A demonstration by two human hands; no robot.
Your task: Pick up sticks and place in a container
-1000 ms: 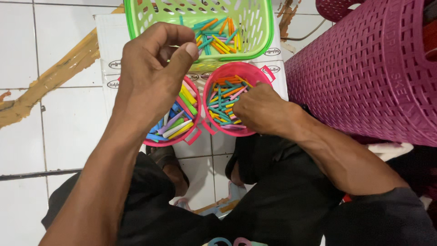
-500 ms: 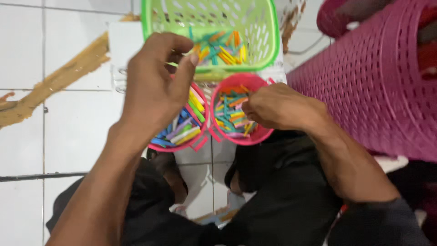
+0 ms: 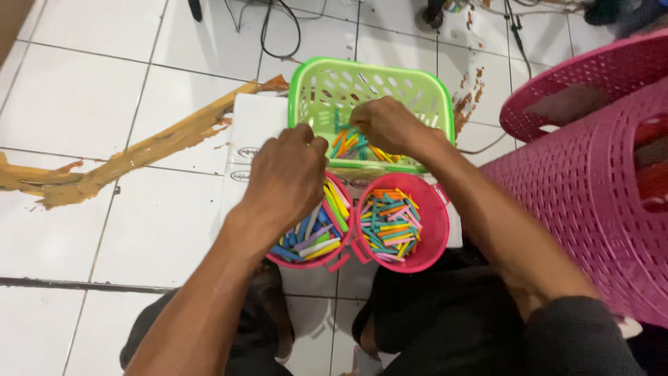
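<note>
The right hand (image 3: 386, 125) reaches into the green basket (image 3: 424, 97), fingers curled down onto the coloured sticks (image 3: 351, 145) lying at its near wall; they touch the sticks, but whether any are pinched between them cannot be told. The left hand (image 3: 285, 177) hangs with its back to the camera over the near rim of the green basket and the far edge of the left pink bowl (image 3: 306, 261). Its fingers are bent under, so the grip is hidden and nothing can be seen in it.

The two pink bowls sit side by side, touching, just in front of the green basket; the right bowl (image 3: 435, 226) and the left one both hold a heap of mixed sticks. All three stand on a white sheet (image 3: 254, 125) on the tiled floor (image 3: 104, 90). A large pink basket (image 3: 591, 202) stands close at the right, a second one behind it. A brown smear (image 3: 132, 157) runs across the tiles to the left.
</note>
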